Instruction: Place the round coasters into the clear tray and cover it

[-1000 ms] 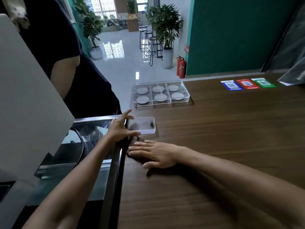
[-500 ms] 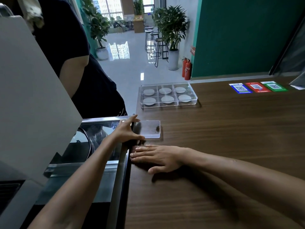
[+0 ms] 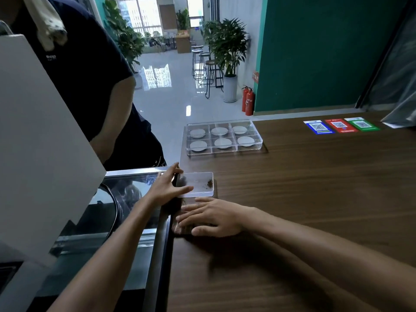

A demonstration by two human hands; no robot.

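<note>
Both forearms are bare from the lower frame edge to the wrists; no sleeve, cuff or fabric shows on either limb. Left hand (image 3: 167, 188): bare, no glove, ring or band seen. Right hand (image 3: 212, 218): bare, no glove or ring seen, and its wrist carries no watch or strap. Fingernails are short where they can be made out. Fingertips of the right hand are motion-blurred, so finer detail cannot be read.

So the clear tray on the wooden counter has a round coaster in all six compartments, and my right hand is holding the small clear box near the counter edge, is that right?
Not quite. The head view shows the left hand on the small clear box; the right hand lies flat on the wooden counter. The clear tray does show a round coaster in all six compartments.
</note>
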